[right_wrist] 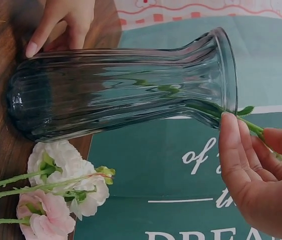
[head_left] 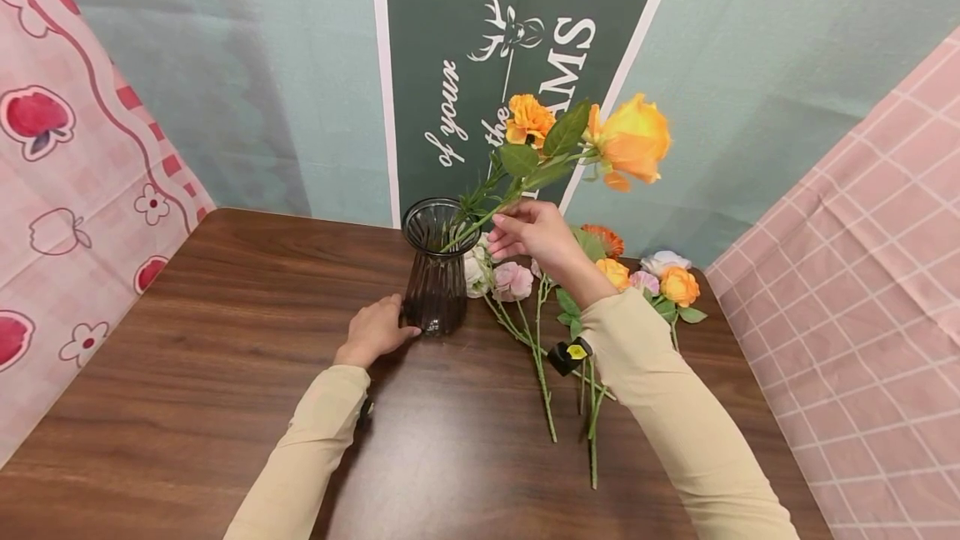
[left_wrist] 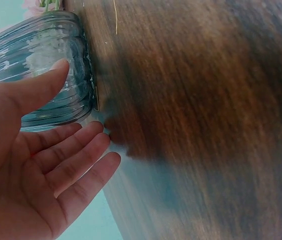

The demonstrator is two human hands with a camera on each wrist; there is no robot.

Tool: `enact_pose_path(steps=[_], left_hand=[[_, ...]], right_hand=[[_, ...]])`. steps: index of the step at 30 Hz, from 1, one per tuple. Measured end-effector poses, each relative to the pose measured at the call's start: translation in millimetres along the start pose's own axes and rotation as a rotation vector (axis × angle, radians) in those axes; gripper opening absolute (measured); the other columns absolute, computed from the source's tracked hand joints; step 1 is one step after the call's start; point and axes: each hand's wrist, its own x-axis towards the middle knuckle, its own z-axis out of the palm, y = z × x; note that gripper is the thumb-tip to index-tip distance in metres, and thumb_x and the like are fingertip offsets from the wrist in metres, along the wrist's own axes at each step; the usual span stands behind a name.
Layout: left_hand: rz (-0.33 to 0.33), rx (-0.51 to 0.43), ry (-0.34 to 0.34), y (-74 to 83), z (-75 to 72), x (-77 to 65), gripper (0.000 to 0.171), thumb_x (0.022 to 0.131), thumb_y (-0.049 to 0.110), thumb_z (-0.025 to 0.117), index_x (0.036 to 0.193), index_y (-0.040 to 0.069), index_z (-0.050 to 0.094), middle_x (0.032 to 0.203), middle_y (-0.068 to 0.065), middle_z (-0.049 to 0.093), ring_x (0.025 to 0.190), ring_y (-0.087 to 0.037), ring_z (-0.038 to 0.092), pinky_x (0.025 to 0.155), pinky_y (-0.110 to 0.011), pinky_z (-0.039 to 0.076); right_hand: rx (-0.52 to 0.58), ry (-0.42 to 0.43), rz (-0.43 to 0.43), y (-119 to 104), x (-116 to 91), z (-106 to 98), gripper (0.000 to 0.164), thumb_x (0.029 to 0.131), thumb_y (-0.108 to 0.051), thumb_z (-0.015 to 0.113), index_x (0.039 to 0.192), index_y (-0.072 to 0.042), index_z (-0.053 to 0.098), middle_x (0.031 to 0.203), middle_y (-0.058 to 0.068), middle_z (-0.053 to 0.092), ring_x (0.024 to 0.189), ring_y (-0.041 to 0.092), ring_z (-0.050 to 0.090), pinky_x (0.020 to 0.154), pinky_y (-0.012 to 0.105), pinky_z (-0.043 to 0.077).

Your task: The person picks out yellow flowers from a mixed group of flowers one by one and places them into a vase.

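Currently holding both cream sleeves (head_left: 322,417) over the brown wooden surface (head_left: 187,373), wearing a black wrist device (head_left: 561,357) at the right cuff. Having loose green stems (head_left: 593,452) lying beneath and beside the right sleeve, pointing their bare ends toward the near side. Resting the left hand (head_left: 377,327) low at the dark, ribbed glass vase (head_left: 437,292), touching near its base, holding that grip relaxed with fingers extended. Having the vase standing upright on the surface, just right of the left hand. Pinching with the right hand (head_left: 536,236) the green stem (right_wrist: 251,125) of a yellow-orange rose (head_left: 636,140), gripping it between thumb and fingers just outside the flared mouth. Slanting that stem into the mouth, leaning the bloom out rightward, well above the rim. Seeing an orange ruffled flower (head_left: 529,117) rising left of the rose. Having a pink flower (head_left: 513,282) lying right of the vase, and yellow-orange blooms (head_left: 679,287) farther right. Facing a dark green panel (head_left: 427,7) with white lettering and a stag's head, between pale blue-green cloths (head_left: 225,65)
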Motion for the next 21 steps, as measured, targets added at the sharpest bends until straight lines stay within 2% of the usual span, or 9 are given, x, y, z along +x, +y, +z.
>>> enact_pose_path(steps=[5,12,17,21], left_hand=[[0.003,-0.001,0.005,-0.4,0.0,-0.2,0.067,0.082,0.037,0.066,0.129,-0.005,0.044,0.125,-0.023,0.051,0.106,-0.044,0.051,0.084,-0.053,0.042],[0.008,-0.001,0.004,-0.6,-0.5,0.6,0.066,0.082,0.038,0.066,0.128,-0.004,0.046,0.123,-0.023,0.052,0.104,-0.043,0.052,0.082,-0.053,0.043],[0.010,-0.003,0.000,-0.7,-1.4,0.9,0.065,0.082,0.038,0.066,0.128,-0.004,0.046,0.123,-0.022,0.052,0.104,-0.043,0.052,0.082,-0.053,0.043],[0.009,-0.004,-0.003,-0.6,-1.7,0.5,0.066,0.082,0.038,0.066,0.128,-0.004,0.046,0.124,-0.022,0.052,0.105,-0.043,0.052,0.083,-0.053,0.043]], right_hand=[[-0.029,0.003,0.025,1.3,0.8,-0.5,0.017,0.093,-0.004,0.050,0.102,0.010,0.051,0.072,0.012,0.059,0.059,0.018,0.063,0.067,0.040,0.053],[-0.025,0.015,-0.003,-1.8,-1.5,-3.8,0.017,0.093,-0.004,0.051,0.100,0.011,0.053,0.070,0.012,0.060,0.059,0.019,0.063,0.063,0.036,0.054],[-0.022,0.039,-0.013,-5.1,-2.3,-5.2,0.017,0.091,-0.002,0.052,0.100,0.012,0.054,0.073,0.018,0.061,0.059,0.020,0.064,0.065,0.037,0.054],[-0.043,0.054,-0.003,-5.3,0.3,-3.5,0.015,0.091,-0.002,0.053,0.098,0.011,0.054,0.073,0.018,0.060,0.057,0.019,0.063,0.065,0.038,0.054]])
